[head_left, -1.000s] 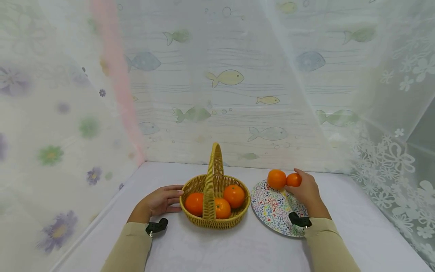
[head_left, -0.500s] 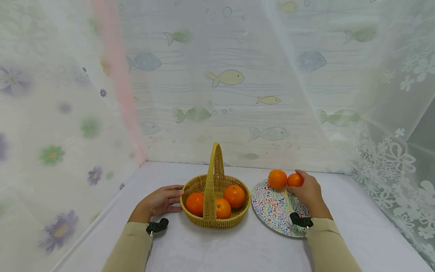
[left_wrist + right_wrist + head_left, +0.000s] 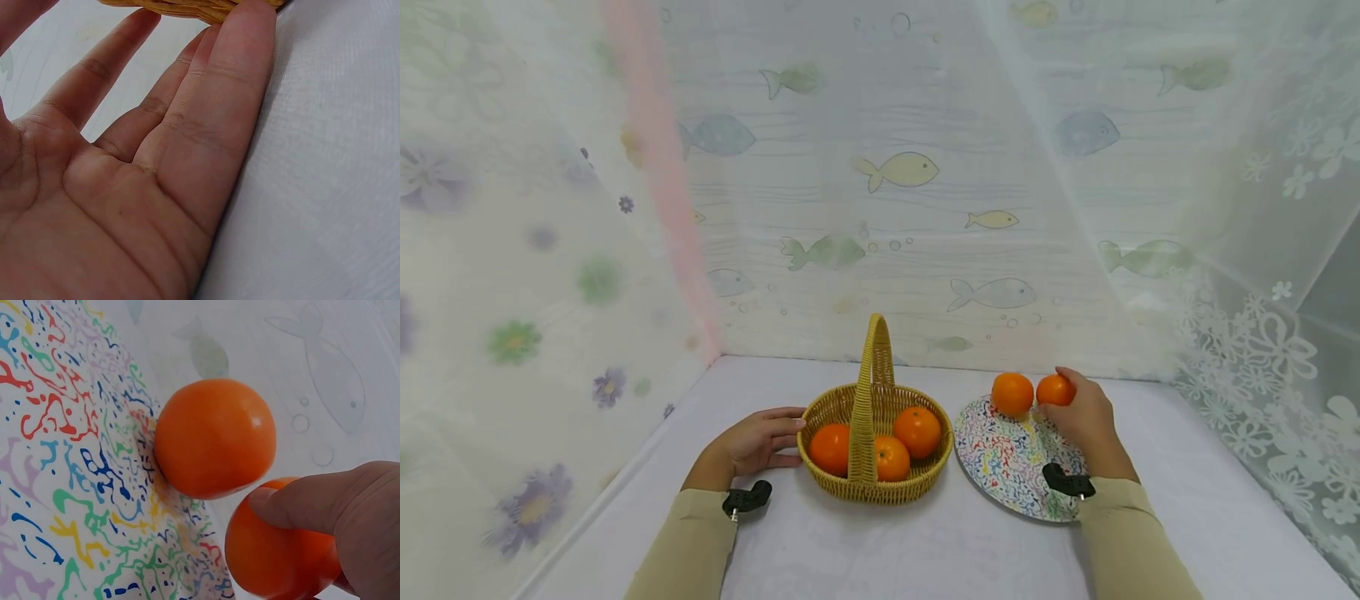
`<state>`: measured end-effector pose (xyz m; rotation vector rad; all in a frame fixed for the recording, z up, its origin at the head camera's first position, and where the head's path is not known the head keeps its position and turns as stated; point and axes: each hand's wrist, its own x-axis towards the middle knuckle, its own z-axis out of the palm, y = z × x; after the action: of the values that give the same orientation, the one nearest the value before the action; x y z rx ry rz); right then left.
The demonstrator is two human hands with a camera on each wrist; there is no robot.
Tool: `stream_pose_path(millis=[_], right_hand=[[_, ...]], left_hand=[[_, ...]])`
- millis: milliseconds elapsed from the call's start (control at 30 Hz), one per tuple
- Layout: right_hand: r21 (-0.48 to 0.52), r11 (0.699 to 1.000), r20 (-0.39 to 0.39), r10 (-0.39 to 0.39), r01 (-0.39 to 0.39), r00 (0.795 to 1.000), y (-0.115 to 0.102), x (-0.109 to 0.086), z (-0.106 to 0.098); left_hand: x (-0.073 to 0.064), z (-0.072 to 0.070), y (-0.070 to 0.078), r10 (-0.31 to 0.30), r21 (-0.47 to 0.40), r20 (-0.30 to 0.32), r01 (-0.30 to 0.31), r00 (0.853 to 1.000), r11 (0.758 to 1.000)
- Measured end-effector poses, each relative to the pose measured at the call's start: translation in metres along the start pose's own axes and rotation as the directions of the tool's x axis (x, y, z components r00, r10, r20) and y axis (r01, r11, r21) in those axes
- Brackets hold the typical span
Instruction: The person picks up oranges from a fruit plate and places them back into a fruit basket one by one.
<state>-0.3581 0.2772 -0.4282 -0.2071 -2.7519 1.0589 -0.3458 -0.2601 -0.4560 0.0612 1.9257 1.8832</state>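
Note:
A yellow woven basket (image 3: 887, 494) with a tall handle stands mid-table, with three oranges (image 3: 917, 432) inside. My left hand (image 3: 756, 444) is at its left side, its nearly straight fingers (image 3: 240, 81) touching the wicker near the rim. On the right, my right hand (image 3: 1086, 417) grips an orange (image 3: 275, 550) between thumb and fingers, over the back right edge of a round plate (image 3: 996, 458) with colourful squiggles. The thumb lies across the fruit in the right wrist view, and the other fingers are mostly hidden. Another orange (image 3: 1012, 394) sits on the plate's back edge, just left of the held one.
A white cloth (image 3: 895, 550) covers the table. Behind it hangs a pale curtain (image 3: 910, 250) printed with fish, and a flowered curtain (image 3: 550, 350) runs along the left. Sheer lace fabric (image 3: 1255, 358) hangs at the right.
My right hand has shifted slightly right and up with the orange, and the gap to the neighbouring orange has widened. The left hand and basket have stayed put.

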Motion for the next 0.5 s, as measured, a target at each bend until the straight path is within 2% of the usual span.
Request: stream_pose_path(millis=[200,333,500], right_hand=[[0.018,1.000,-0.014,-0.008,0.008,1.000,-0.009,-0.001,-0.004],[0.017,0.999,-0.029,-0.037,0.038,0.999,-0.015,-0.001,-0.008],[0.028,0.997,-0.041,-0.075,0.076,0.996,-0.022,-0.004,-0.012]], left_hand=[[-0.002,0.000,0.002,-0.003,-0.004,0.014,0.003,1.000,1.000],[-0.003,-0.001,0.003,0.002,0.004,0.031,-0.002,1.000,1.000],[-0.002,-0.001,0.002,-0.003,-0.003,0.023,0.003,1.000,1.000]])
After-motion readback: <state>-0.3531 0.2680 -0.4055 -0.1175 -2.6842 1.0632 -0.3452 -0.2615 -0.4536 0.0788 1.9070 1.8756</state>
